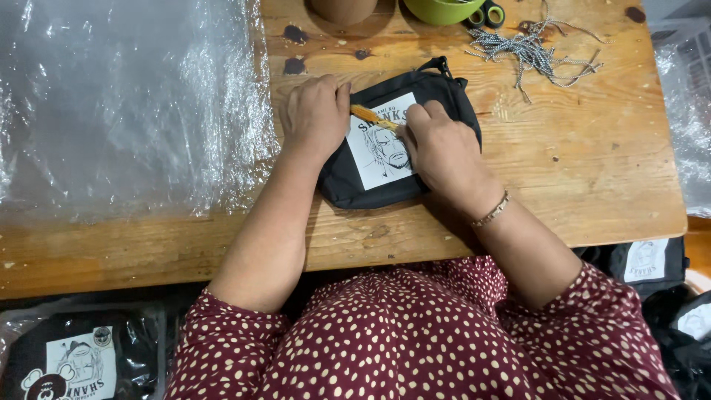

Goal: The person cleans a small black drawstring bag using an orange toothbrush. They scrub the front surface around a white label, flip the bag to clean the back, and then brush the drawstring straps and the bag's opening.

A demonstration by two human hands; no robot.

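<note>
A small black pouch (385, 189) with a white printed patch (379, 155) lies on the wooden table (578, 163). My left hand (315, 111) rests curled on the pouch's left edge, pressing it down. Over the right side of the patch, my right hand (444, 152) pinches a thin orange-brown stick (370, 116) that lies slanted across the patch's top. A thin bracelet circles my right wrist. The pouch's right part is hidden under my right hand.
Clear plastic sheeting (126, 104) covers the table's left part. A tangle of black-and-white cords (529, 48) lies at the back right, beside a green bowl (441, 9) and a brown pot (342, 9). More black pouches (652, 263) and a bagged one (74, 363) sit below the table edge.
</note>
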